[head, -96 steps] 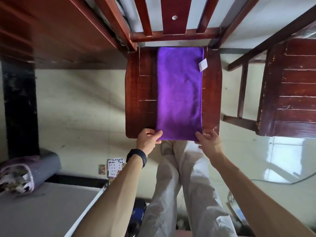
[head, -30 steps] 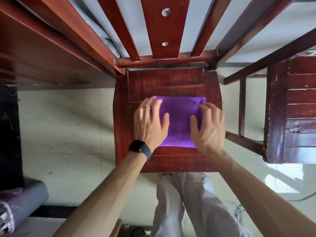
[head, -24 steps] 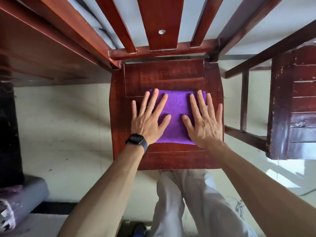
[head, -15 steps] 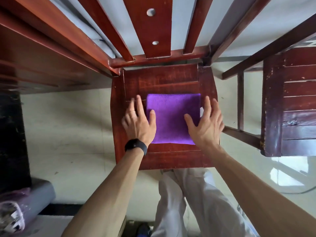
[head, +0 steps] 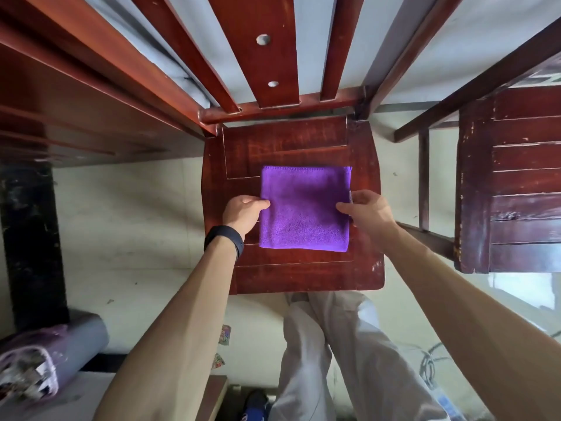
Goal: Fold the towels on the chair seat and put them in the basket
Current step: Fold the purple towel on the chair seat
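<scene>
A purple towel [head: 303, 214], folded into a square, lies flat on the dark red wooden chair seat [head: 288, 147]. My left hand [head: 243, 212], with a black band on its wrist, pinches the towel's left edge with thumb on top and fingers curled under. My right hand [head: 368, 212] pinches the right edge the same way. No basket is in view.
The chair's slatted back [head: 267, 56] rises beyond the seat. A second wooden chair [head: 516, 183] stands to the right. A grey roll [head: 82, 344] with a purple bag lies at the lower left. My legs in pale trousers [head: 334, 360] stand below the seat.
The long towel was folded over into a square and pressed flat by both palms. My hands then slid outward and now pinch its left and right edges.
</scene>
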Demonstrator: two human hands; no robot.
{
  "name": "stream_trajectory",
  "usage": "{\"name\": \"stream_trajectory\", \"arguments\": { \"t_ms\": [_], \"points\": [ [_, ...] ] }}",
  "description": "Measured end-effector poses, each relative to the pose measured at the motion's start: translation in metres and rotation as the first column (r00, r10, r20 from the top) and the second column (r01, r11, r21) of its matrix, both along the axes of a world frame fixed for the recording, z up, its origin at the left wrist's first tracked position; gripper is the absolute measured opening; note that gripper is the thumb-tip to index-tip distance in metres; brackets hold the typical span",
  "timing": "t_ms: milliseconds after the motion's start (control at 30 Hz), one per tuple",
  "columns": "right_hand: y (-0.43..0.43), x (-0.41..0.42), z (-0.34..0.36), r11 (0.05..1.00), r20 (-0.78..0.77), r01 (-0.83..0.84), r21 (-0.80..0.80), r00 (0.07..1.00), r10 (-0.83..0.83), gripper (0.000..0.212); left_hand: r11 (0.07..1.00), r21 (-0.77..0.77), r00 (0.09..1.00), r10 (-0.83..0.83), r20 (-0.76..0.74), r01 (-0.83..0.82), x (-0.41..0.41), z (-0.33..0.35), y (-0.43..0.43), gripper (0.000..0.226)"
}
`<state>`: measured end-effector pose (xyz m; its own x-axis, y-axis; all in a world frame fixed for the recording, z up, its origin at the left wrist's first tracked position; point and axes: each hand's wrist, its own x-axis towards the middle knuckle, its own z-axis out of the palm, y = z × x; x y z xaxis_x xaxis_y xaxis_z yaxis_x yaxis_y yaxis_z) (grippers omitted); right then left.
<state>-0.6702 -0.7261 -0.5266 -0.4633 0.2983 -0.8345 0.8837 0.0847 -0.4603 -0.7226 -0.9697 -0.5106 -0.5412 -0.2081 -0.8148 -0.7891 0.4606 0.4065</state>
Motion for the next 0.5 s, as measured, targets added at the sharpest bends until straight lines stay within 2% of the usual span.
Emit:
{"name": "stream_trajectory", "arguments": {
  "t_ms": [33,167,267,367,500],
  "points": [
    [0.001,0.003,0.001,1.000,-0.029,0.007,-0.016,1.000,-0.008,0.019,1.000,0.025,1.000,0.010,0.001,-0.010,0.000,0.001,-0.002,0.002],
    [0.005,0.018,0.015,0.988,-0.048,0.062,-0.140,0.996,-0.070,0.033,0.991,0.124,0.999,0.051,0.002,-0.051,0.005,0.017,-0.006,0.016],
    [0.016,0.032,0.041,0.956,-0.018,0.129,-0.262,0.990,-0.139,0.040,0.966,0.250,0.994,0.043,0.105,-0.068,0.011,0.048,-0.003,0.012],
    [0.036,0.048,0.085,0.911,0.020,0.165,-0.379,0.985,-0.170,0.037,0.937,0.345,0.980,-0.021,0.198,-0.049,0.021,0.087,0.003,0.016],
    [0.065,0.076,0.179,0.878,-0.042,0.189,-0.440,0.972,-0.231,0.034,0.874,0.484,0.983,-0.046,0.175,-0.046,0.033,0.161,0.029,0.027]
  ]
}}
